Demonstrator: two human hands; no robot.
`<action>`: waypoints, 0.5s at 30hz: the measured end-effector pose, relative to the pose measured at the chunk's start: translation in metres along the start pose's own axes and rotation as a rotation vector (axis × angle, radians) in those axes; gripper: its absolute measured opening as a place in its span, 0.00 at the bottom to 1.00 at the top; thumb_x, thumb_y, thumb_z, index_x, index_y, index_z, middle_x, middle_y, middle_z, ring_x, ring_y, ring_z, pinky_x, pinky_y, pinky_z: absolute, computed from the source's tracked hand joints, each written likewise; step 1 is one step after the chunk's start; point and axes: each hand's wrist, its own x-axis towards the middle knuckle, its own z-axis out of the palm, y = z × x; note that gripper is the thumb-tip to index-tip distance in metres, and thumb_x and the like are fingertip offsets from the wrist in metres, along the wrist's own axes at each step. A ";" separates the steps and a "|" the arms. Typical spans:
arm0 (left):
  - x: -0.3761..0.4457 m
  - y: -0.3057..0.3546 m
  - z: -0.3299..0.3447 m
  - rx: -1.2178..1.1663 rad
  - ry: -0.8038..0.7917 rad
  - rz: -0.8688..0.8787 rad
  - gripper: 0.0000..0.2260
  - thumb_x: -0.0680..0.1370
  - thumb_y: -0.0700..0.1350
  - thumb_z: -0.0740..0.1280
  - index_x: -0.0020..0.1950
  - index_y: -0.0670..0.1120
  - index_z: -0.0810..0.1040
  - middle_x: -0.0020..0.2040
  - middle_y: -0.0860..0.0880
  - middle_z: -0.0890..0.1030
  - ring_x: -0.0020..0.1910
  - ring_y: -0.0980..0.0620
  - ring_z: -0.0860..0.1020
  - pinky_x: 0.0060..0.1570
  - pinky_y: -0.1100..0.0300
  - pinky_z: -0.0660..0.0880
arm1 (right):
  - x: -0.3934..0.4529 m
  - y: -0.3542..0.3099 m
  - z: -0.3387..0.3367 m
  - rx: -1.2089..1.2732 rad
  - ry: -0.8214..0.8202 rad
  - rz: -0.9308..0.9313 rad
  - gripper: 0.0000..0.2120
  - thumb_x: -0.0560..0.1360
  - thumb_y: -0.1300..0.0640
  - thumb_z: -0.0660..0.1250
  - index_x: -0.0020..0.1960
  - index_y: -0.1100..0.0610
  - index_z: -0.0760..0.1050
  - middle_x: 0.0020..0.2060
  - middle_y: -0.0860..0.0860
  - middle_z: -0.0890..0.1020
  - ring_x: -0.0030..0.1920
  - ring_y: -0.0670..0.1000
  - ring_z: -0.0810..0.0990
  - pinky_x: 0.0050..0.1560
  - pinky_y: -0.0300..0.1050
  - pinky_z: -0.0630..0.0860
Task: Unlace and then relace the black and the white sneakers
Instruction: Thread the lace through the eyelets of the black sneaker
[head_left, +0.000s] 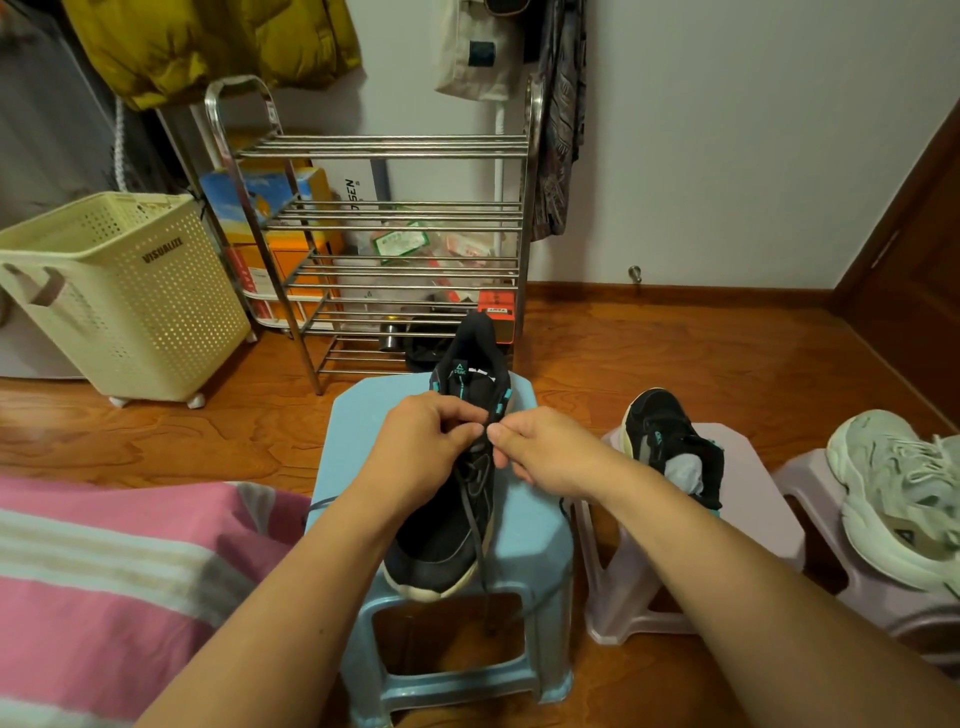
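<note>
We take the blue stool (530, 525) as our landmark; it stands in front of us on the wood floor, and it seems chosen to lift the work up to where both arms reach it without stooping. Behind it stands the steel rack (384, 228), and behind and to the left of it the cream basket (124, 296); to its left lies a pink striped cloth (104, 571). To the right of the blue stool stands a pink stool (748, 499) carrying the second black shoe (670, 447), and farther right another stool (810, 483) holds the white sneakers (893, 493); we judge these are parked apart so each waits its turn.

On the blue stool lies the black shoe (447, 535), toe towards us and heel away, so the eyelets face up under our fingers. Our left hand (415, 452) and right hand (545, 452) meet over its upper eyelets, just below the tongue; each has its fingers curled, and the tips appear to pinch the lace (475, 525), though we cannot tell exactly which strand each one grips. A loose length of lace trails down over the toe and off the near edge of the stool, left slack, we think, so it can feed through the holes.
</note>
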 end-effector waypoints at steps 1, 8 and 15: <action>0.000 0.001 0.001 0.003 0.001 0.000 0.05 0.78 0.41 0.73 0.52 0.49 0.86 0.46 0.54 0.82 0.46 0.59 0.80 0.46 0.72 0.73 | -0.001 0.000 -0.002 -0.083 -0.003 -0.037 0.18 0.85 0.49 0.56 0.41 0.52 0.77 0.30 0.46 0.74 0.30 0.44 0.71 0.33 0.40 0.67; 0.000 0.003 0.004 0.024 0.008 0.002 0.04 0.78 0.42 0.73 0.51 0.47 0.87 0.48 0.49 0.81 0.49 0.53 0.80 0.53 0.58 0.76 | -0.007 -0.009 -0.015 -0.274 -0.144 -0.033 0.14 0.86 0.54 0.53 0.56 0.55 0.77 0.37 0.39 0.73 0.40 0.40 0.71 0.36 0.34 0.64; -0.001 0.001 0.006 -0.003 0.038 0.013 0.05 0.77 0.42 0.74 0.52 0.49 0.87 0.46 0.51 0.81 0.44 0.58 0.78 0.45 0.70 0.73 | 0.000 -0.011 -0.018 -0.128 -0.142 0.023 0.16 0.85 0.55 0.55 0.47 0.59 0.78 0.28 0.52 0.81 0.22 0.48 0.74 0.25 0.35 0.70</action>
